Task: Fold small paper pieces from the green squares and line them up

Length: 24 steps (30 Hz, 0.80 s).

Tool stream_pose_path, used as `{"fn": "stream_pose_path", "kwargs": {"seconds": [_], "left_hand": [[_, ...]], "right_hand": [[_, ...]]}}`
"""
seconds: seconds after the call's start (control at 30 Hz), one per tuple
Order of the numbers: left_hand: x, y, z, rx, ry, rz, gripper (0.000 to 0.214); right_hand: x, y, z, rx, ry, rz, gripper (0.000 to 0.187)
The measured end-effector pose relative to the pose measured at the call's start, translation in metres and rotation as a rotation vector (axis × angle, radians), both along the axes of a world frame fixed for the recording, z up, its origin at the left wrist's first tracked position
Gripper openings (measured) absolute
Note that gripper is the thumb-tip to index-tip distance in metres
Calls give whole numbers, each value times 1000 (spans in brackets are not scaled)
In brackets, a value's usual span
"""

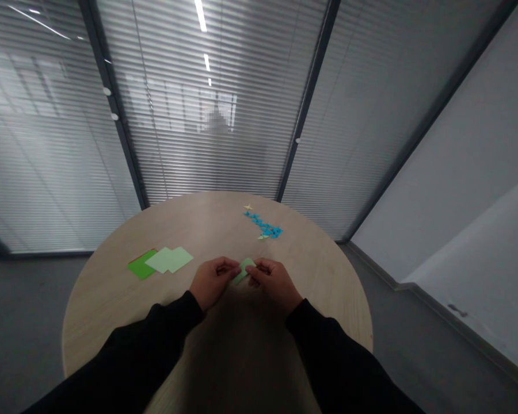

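A small folded piece of light green paper (pixel 244 269) is pinched between both my hands over the middle of a round wooden table (pixel 112 299). My left hand (pixel 211 282) grips its left side with closed fingers. Closed fingers of my right hand (pixel 274 282) hold its right side. Both arms wear black sleeves.
Flat paper squares lie to the left: a dark green one (pixel 141 266) and light green ones (pixel 169 259). A row of several small blue folded paper figures (pixel 263 225) sits at the far side, with a pale one at each end. Glass walls with blinds stand behind the table.
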<state>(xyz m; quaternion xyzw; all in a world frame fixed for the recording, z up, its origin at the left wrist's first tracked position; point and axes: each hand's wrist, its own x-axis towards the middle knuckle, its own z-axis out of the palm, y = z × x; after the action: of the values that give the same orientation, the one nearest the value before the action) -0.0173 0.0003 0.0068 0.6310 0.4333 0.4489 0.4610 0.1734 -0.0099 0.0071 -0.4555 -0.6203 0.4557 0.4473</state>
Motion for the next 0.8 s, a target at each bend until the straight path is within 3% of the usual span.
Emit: {"fn": "stream_pose_path", "kwargs": {"seconds": [0.47, 0.8], "left_hand": [[4, -2, -2, -94, -65, -39, 32], [4, -2, -3, -90, -71, -15, 32]], "right_hand": [[-5, -3, -1, -3, 110, -122, 30], [-5, -3, 0, -8, 131, -131, 29]]}}
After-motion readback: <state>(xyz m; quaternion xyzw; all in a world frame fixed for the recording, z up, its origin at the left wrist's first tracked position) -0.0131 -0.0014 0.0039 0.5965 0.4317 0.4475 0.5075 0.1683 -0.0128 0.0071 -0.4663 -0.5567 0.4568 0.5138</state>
